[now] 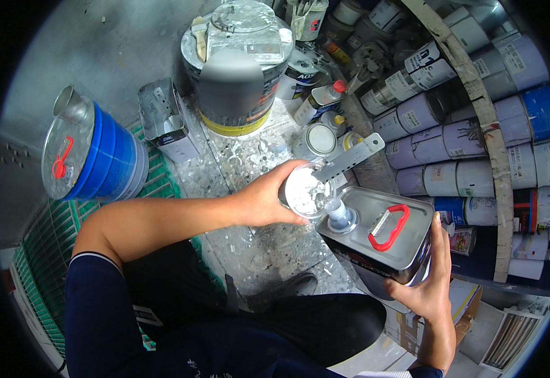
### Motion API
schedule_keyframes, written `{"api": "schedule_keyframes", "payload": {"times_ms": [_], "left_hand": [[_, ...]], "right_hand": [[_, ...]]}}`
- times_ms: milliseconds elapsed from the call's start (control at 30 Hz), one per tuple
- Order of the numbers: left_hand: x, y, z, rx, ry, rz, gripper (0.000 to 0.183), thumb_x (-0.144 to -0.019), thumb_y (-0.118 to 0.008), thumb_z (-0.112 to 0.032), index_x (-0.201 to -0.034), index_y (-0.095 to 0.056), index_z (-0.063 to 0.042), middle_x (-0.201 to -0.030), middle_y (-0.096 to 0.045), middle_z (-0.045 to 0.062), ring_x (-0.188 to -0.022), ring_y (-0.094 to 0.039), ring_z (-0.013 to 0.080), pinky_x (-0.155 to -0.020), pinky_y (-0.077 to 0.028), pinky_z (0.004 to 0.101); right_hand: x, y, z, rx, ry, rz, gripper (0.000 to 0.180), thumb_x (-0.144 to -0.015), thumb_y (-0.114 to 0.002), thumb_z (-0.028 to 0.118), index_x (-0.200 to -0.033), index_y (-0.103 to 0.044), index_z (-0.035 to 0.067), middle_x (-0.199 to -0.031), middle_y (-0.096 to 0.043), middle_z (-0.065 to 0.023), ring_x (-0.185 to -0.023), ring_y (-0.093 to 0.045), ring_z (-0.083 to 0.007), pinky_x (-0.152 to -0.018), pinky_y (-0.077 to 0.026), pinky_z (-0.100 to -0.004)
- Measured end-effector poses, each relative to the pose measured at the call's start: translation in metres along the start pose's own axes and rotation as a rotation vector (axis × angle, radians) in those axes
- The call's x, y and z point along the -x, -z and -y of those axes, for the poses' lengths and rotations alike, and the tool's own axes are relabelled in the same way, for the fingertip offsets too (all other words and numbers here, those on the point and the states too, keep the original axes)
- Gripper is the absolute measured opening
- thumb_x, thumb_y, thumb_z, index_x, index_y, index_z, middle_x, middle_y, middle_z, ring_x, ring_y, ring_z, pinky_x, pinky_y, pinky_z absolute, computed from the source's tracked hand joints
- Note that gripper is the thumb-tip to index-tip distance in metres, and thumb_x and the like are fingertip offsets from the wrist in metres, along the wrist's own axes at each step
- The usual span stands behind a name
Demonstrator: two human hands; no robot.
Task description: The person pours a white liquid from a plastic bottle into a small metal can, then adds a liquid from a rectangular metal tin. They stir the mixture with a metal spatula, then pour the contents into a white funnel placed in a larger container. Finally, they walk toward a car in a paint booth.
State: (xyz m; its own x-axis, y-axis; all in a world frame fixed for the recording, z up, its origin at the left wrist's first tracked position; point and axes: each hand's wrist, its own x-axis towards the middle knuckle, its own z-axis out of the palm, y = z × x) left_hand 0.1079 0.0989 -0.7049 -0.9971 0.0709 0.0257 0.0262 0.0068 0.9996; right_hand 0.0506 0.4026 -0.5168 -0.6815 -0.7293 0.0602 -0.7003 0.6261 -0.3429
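Note:
My left hand (275,191) grips a clear cup (303,189) with whitish contents around its side. A perforated metal ruler (350,157) stands slanted in the cup, its upper end leaning out to the right. My right hand (424,279) holds a rectangular metal can (374,264) by its far right edge and lower side. The can is tilted towards the cup. Its translucent plastic spout (339,215) is uncapped and lies right at the cup's rim. A red carrying handle (391,227) sits on the can's top. Whether liquid is flowing cannot be made out.
Paint cans (445,141) fill a shelf on the right. A large drum (235,94) carries a digital scale (265,51) and a paintbrush (200,38). Left of it stand an opened rectangular tin (166,113) and a blue drum (105,151). A lidded can (320,140) stands just beyond the cup.

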Motion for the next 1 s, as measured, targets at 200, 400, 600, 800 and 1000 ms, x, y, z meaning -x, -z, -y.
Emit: {"api": "schedule_keyframes", "payload": {"times_ms": [200,400,600,800,1000], "left_hand": [[0.001,0.001,-0.01,0.005,0.027,0.036,0.099,-0.068,-0.091,-0.016,-0.147,-0.033,-0.003,-0.137,-0.053,0.015,-0.131,-0.049,0.0257,-0.111,-0.039,0.0378],[-0.001,-0.003,-0.019,0.05,-0.029,0.044,0.099,-0.069,-0.091,-0.018,-0.148,-0.033,-0.004,-0.137,-0.053,0.014,-0.131,-0.049,0.0244,-0.111,-0.038,0.0373],[0.001,0.002,-0.029,0.072,-0.033,0.038,0.097,-0.068,-0.091,-0.013,-0.147,-0.034,-0.005,-0.134,-0.054,0.011,-0.129,-0.049,0.0208,-0.11,-0.038,0.0363],[-0.003,0.006,-0.031,0.087,-0.046,0.025,0.097,-0.068,-0.091,-0.012,-0.146,-0.035,-0.005,-0.132,-0.055,0.011,-0.127,-0.05,0.0206,-0.11,-0.039,0.0358],[0.001,0.017,-0.029,0.044,-0.047,-0.019,0.098,-0.067,-0.092,-0.013,-0.146,-0.034,-0.005,-0.133,-0.055,0.012,-0.127,-0.051,0.0213,-0.108,-0.04,0.0363]], "right_hand": [[0.011,-0.012,-0.018,-0.094,-0.021,-0.051,0.126,-0.05,-0.085,0.024,-0.156,-0.021,0.0,-0.135,-0.046,-0.0249,-0.123,-0.051,-0.0387,-0.104,-0.042,-0.0454],[0.041,-0.061,-0.059,-0.681,-0.283,-0.261,0.138,-0.061,-0.092,0.038,-0.158,-0.002,0.002,-0.151,-0.035,-0.0206,-0.136,-0.041,-0.0298,-0.114,-0.03,-0.0414],[0.032,-0.116,-0.109,-0.68,-0.41,-0.48,0.12,-0.068,-0.08,0.01,-0.16,-0.002,0.009,-0.151,-0.035,-0.0179,-0.137,-0.039,-0.0287,-0.113,-0.03,-0.037],[0.031,-0.176,-0.185,-0.451,-0.438,-0.614,0.116,-0.068,-0.078,0.001,-0.158,-0.005,0.003,-0.15,-0.035,-0.022,-0.137,-0.038,-0.0291,-0.115,-0.028,-0.0375],[0.077,-0.225,-0.225,-0.164,-0.525,-0.755,0.115,-0.066,-0.079,0.008,-0.156,-0.009,-0.004,-0.153,-0.03,-0.0276,-0.143,-0.032,-0.0349,-0.119,-0.02,-0.0405]]}}
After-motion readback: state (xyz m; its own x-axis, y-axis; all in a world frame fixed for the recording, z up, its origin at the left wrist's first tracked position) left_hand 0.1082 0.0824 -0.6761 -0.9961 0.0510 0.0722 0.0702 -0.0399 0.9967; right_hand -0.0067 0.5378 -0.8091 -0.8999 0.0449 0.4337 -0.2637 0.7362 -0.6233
